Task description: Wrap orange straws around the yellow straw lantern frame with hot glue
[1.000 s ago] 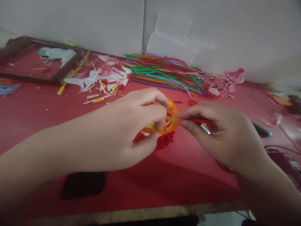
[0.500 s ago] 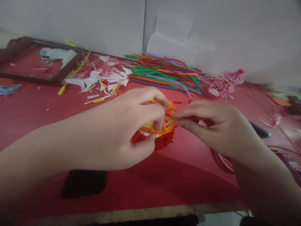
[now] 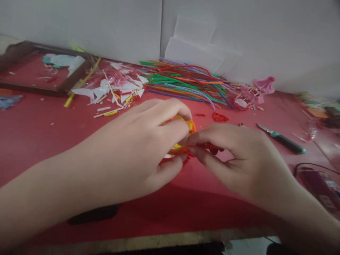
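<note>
Frame of yellow-orange chenille-like stems (image 3: 190,125) is gripped by left hand (image 3: 156,138), slim red stem (image 3: 208,145) is pinched by right hand (image 3: 239,156), attachment seemingly underway, steady guiding called for.

Your pic's dim overall w/ flat, greyish light, brighter up by the wall (image 3: 106,28) & darkening twd the bottom corners. A soft-edged shadow falls below your left hand (image 3: 148,145) & right hand (image 3: 244,152) onto the red tabletop (image 3: 156,216). You've got mild blur thruout, fine detail's soft, & clutter (image 3: 332,118) at the far R edge looks smeared.
</note>
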A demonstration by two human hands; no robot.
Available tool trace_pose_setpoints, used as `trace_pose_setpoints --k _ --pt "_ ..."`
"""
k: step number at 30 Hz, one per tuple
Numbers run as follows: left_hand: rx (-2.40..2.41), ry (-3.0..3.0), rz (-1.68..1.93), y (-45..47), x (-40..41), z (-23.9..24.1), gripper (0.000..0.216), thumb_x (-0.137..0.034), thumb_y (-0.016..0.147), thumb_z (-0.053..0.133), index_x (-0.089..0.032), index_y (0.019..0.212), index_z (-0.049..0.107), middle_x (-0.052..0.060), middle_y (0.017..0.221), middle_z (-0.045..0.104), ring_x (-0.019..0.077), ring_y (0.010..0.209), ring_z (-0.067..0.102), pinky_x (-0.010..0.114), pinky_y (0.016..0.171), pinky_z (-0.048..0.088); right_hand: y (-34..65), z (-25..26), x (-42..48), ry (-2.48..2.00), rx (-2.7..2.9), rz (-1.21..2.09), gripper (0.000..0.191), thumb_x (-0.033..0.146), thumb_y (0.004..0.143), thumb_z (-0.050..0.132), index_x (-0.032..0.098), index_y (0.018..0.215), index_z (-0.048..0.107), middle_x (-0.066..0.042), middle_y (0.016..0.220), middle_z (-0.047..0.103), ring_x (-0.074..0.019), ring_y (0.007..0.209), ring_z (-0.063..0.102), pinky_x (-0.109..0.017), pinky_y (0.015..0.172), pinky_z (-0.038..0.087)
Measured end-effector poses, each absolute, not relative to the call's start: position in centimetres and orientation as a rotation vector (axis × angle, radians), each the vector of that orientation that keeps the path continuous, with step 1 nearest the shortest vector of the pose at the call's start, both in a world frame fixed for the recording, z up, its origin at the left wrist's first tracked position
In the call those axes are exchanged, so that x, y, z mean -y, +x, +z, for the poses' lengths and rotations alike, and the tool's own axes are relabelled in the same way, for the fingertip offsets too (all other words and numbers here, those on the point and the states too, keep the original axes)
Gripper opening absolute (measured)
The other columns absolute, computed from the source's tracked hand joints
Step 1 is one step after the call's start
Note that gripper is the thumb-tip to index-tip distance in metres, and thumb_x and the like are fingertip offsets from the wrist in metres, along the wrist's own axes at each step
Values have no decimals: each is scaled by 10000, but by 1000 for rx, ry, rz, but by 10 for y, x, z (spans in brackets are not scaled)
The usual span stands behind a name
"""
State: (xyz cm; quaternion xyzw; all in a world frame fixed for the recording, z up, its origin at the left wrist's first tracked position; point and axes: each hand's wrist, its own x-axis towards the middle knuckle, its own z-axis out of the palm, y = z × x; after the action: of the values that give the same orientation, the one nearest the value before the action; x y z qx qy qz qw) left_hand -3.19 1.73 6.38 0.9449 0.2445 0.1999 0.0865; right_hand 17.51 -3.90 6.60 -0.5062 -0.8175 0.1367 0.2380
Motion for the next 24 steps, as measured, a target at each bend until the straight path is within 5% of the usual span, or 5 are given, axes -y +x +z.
trace_pose_setpoints --k 9,24 --pt "-829 2896 644 -34 -12 66 238 -248 894 470 -184 920 697 101 1190 608 321 1079 599 532 941 509 160 66 44 -1398 2212 270 127 123 849 579 189 866 687 -6 783 743 -122 636 655 -233 579 461" --pt "-849 2873 651 -33 -13 65 179 -237 875 468 -195 905 640 87 1191 594 313 1078 592 502 935 499 169 62 44 -1432 2127 490 181 147 863 592 215 1011 669 -7 909 766 -141 745 713 -242 644 524"
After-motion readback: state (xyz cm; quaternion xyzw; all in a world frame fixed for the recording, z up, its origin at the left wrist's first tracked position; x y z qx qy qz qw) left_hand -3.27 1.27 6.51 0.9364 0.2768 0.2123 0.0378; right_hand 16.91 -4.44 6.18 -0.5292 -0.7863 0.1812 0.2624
